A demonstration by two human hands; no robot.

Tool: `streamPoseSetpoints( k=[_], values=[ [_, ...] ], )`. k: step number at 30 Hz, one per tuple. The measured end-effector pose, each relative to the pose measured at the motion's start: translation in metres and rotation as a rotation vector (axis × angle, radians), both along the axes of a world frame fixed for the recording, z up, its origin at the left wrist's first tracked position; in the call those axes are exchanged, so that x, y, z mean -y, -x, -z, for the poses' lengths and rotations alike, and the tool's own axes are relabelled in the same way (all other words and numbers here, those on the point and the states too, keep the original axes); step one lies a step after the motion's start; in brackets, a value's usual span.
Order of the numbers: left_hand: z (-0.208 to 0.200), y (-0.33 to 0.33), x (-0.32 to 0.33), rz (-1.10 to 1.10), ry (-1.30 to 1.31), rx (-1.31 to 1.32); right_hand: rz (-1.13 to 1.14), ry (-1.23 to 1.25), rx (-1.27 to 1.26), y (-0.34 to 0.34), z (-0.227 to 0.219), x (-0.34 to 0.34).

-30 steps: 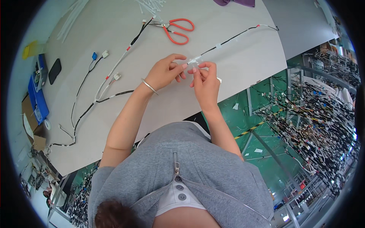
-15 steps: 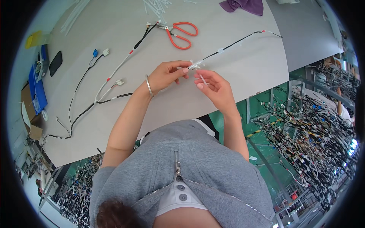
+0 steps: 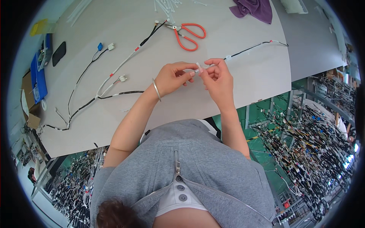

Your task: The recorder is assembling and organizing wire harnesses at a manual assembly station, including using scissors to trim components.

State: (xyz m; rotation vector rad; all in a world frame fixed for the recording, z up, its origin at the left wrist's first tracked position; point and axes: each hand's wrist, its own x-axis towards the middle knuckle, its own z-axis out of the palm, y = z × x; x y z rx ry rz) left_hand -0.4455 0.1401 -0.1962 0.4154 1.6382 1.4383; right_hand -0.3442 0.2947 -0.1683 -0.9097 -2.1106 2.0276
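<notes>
A long wire harness (image 3: 83, 108) in black and white, with red bands and branches, lies across the table and passes through my hands. My left hand (image 3: 174, 79) pinches one of its branches between thumb and fingers. Close beside it, my right hand (image 3: 217, 79) is closed with thumb and index finger at a small white strip (image 3: 198, 67), which looks like a cable tie, set against the harness. My fingertips partly hide the strip. Beyond my right hand the branch carries a white tag (image 3: 228, 57) and runs on to the far right.
Red-handled scissors (image 3: 191, 36) lie beyond my hands, near loose white cable ties (image 3: 167, 5). A purple cloth (image 3: 252, 10) rests at the far edge. To the left are a dark phone (image 3: 59, 53) and a blue bin (image 3: 39, 81). Many hanging harnesses (image 3: 304, 140) fill racks below right.
My right hand has risen and turned closer to my left, bringing the white strip upright against the harness. My left hand has shifted slightly right. The whole view has shifted a little.
</notes>
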Motion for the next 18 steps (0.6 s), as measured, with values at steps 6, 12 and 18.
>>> streamPoseSetpoints(
  k=[6, 12, 18],
  values=[
    [0.002, -0.004, 0.001, -0.033, -0.001, -0.065, -0.066, -0.126, 0.005, 0.005, 0.004, -0.001],
    [0.002, -0.007, 0.0, -0.03, 0.004, -0.399, -0.08, -0.14, 0.058, 0.016, -0.004, -0.002],
    [0.009, -0.013, -0.001, -0.093, -0.055, -0.652, -0.159, -0.138, 0.188, 0.03, -0.009, -0.01]
  ],
)
